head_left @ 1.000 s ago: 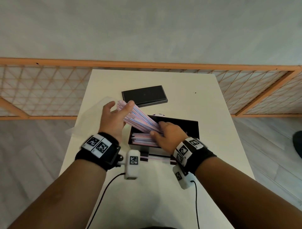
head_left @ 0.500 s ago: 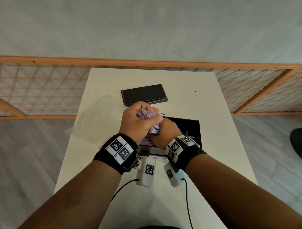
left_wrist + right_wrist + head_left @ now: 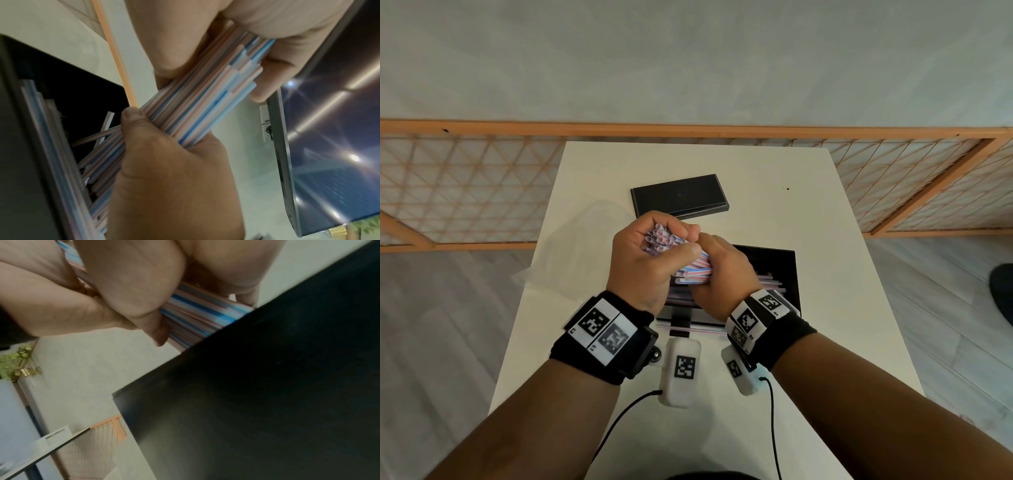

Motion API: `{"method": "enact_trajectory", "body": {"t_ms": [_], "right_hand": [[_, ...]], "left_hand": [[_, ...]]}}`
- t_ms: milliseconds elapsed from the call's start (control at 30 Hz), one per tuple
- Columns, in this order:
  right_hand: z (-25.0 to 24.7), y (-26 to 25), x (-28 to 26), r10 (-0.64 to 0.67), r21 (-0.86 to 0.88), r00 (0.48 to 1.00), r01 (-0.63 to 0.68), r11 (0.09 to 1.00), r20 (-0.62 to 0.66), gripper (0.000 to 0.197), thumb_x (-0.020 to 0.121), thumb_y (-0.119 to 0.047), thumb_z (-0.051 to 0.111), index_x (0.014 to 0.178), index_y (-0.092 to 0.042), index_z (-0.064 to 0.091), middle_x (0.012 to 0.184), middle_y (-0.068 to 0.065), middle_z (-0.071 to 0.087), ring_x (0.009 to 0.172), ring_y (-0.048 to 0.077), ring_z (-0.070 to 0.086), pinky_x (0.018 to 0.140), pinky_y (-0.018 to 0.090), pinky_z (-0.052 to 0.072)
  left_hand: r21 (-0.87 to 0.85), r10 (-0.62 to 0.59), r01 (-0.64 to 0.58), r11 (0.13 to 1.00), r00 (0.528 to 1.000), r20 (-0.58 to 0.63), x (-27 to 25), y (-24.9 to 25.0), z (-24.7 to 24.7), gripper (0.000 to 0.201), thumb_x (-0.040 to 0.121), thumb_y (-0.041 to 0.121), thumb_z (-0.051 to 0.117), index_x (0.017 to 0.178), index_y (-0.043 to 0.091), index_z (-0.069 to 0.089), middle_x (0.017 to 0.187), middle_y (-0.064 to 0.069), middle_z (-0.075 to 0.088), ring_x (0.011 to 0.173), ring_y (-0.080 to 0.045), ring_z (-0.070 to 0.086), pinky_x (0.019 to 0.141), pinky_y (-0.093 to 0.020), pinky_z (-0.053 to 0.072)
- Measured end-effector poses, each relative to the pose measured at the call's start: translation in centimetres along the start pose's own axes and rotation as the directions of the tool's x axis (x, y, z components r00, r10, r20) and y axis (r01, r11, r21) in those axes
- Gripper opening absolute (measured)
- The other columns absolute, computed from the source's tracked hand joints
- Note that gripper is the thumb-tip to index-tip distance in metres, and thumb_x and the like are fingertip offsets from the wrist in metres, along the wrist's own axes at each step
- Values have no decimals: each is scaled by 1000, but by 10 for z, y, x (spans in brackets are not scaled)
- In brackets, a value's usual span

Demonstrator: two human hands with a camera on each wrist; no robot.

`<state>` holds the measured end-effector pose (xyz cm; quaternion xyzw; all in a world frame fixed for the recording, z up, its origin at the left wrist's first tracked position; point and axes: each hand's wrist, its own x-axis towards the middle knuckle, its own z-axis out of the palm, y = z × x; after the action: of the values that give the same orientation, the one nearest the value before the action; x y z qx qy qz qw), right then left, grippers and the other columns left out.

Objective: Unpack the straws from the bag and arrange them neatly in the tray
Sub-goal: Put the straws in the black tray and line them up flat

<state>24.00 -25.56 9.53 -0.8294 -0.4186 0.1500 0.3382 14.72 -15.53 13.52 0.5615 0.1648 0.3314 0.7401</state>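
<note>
A thick bundle of pink, blue and white striped straws [image 3: 693, 270] is gripped by both hands above the left part of the black tray [image 3: 777, 263]. My left hand [image 3: 679, 240] wraps the bundle's upper end, whose open tips [image 3: 662, 238] point up at the camera. My right hand [image 3: 719, 265] grips the lower part. In the left wrist view the straws [image 3: 205, 100] run slantwise between my left hand [image 3: 236, 40] and the right hand [image 3: 164, 162]. More straws [image 3: 51, 154] lie in the tray [image 3: 24, 129]. The right wrist view shows the straws [image 3: 205, 316] and the tray [image 3: 267, 394].
The black lid [image 3: 679, 200] lies on the white table [image 3: 722, 428] behind the hands. The clear bag [image 3: 585, 250] lies to the left. One loose straw [image 3: 705, 330] lies in front of the tray. An orange lattice fence [image 3: 465, 192] stands beyond the table.
The straws were spread in a slanting fan over the tray. My hands have gathered them into a tight bundle, turned it more upright and come together.
</note>
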Motion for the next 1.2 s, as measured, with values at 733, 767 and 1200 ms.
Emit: {"method": "enact_trajectory", "body": {"t_ms": [733, 767, 1200], "right_hand": [[17, 13, 3, 229, -293, 952, -164, 942, 203, 64, 73, -46, 67, 129, -30, 40, 118, -2, 54, 110, 27, 52, 100, 51, 43], [18, 13, 4, 231, -295, 952, -166, 941, 203, 64, 72, -47, 67, 129, -31, 39, 118, -2, 54, 109, 27, 52, 101, 52, 43], [6, 9, 5, 169, -339, 972, -104, 935, 166, 54, 76, -39, 65, 126, -30, 45, 116, -5, 57, 110, 25, 50, 103, 48, 36]], "left_hand": [[-48, -259, 257, 965, 916, -307, -8, -18, -22, 35, 77, 20, 78, 109, 15, 65, 92, -5, 71, 84, -24, 71, 80, -46, 59], [-51, -275, 273, 961, 909, -313, -9, -20, -20, 37, 76, 20, 77, 111, 16, 66, 92, -6, 71, 84, -25, 71, 79, -46, 59], [-294, -522, 443, 847, 796, -306, -2, -20, -13, 12, 94, 17, 64, 85, 10, 69, 96, -15, 73, 86, -32, 71, 84, -47, 60]]}}
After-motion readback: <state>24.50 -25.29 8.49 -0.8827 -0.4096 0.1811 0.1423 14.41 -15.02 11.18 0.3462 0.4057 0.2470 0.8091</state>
